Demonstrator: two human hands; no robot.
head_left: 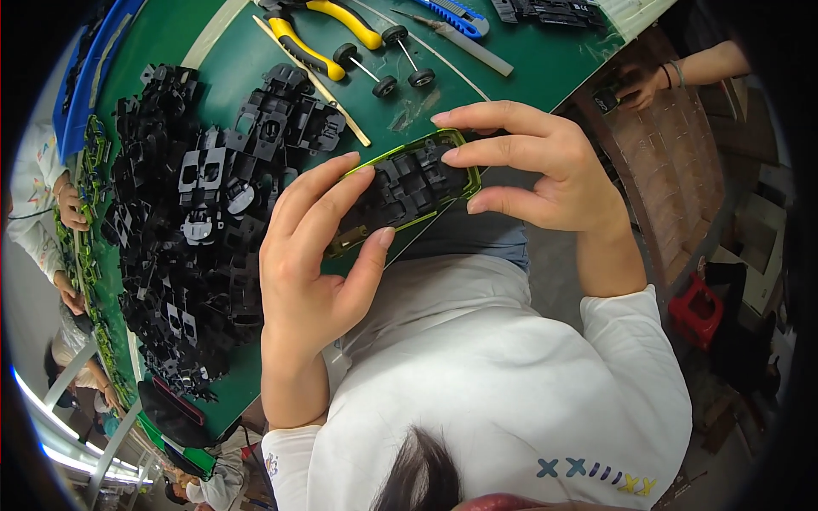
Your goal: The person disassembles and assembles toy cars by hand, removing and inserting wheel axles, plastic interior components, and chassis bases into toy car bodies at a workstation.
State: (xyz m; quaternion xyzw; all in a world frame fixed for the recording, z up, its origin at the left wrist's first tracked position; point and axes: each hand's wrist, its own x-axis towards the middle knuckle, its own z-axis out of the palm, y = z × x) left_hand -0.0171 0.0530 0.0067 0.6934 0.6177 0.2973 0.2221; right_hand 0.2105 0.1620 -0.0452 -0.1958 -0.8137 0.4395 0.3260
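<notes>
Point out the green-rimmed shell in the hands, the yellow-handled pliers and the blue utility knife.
Green-rimmed shell (474, 177), head view: right end of its rim.
Yellow-handled pliers (313, 56), head view: the left handle.
Blue utility knife (460, 19), head view: its body.

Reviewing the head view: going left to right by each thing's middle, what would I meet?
Blue tray, heap of black plastic parts, left hand, green-rimmed shell, right hand, red plastic item.
</notes>
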